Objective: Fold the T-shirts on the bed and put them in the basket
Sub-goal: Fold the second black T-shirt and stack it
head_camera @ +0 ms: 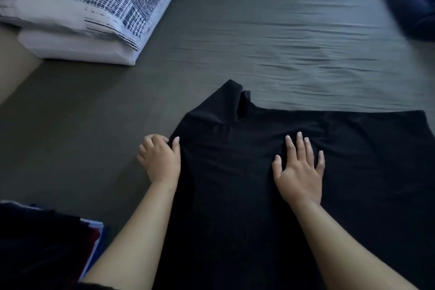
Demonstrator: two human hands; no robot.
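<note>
A black T-shirt [259, 195] — soft, matte knit — lies spread on the bed [282, 42], near edge toward the viewer, one sleeve [226, 103] angled up and left. The left hand [160, 160] pinches the shirt's left edge, fingers curled; the right hand [300, 169] lies flat on the cloth, fingers straight and spread. The grey sheet is rippled beyond the shirt — bare, open room there. Folded white bedding [94, 19], blue-printed, sits at far left; a stack of folded clothes [47, 238] at near left.
</note>
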